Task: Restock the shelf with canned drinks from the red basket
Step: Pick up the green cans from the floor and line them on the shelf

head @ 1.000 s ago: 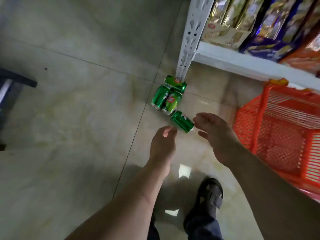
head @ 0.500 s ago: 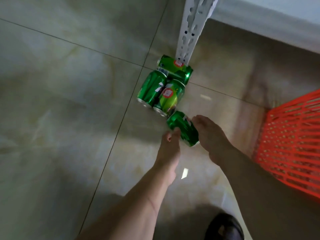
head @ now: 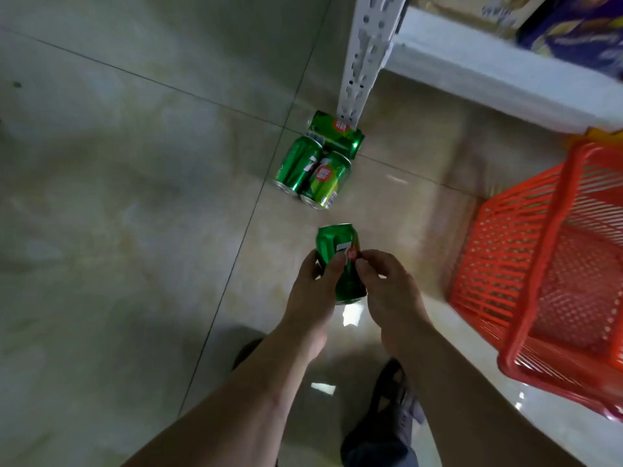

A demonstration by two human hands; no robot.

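Note:
A green drink can [head: 338, 246] is held off the floor between both hands. My left hand [head: 312, 291] grips its left side and my right hand [head: 391, 291] grips its right side. Three more green cans lie on the tiled floor by the shelf post: one [head: 296, 165] and another [head: 325, 180] side by side, and a third [head: 337, 133] crosswise behind them. The red basket [head: 512, 264] stands on the floor to the right; no cans show inside it. The white shelf [head: 488, 72] runs along the top right.
The white perforated shelf post [head: 365, 52] stands just behind the cans on the floor. Purple and gold snack packs [head: 573, 28] fill the shelf above. My dark shoe [head: 387, 416] is on the floor below my hands.
Both hands closed on the nearest green can and lifted it off the floor toward me. The other three cans stayed where they lie.

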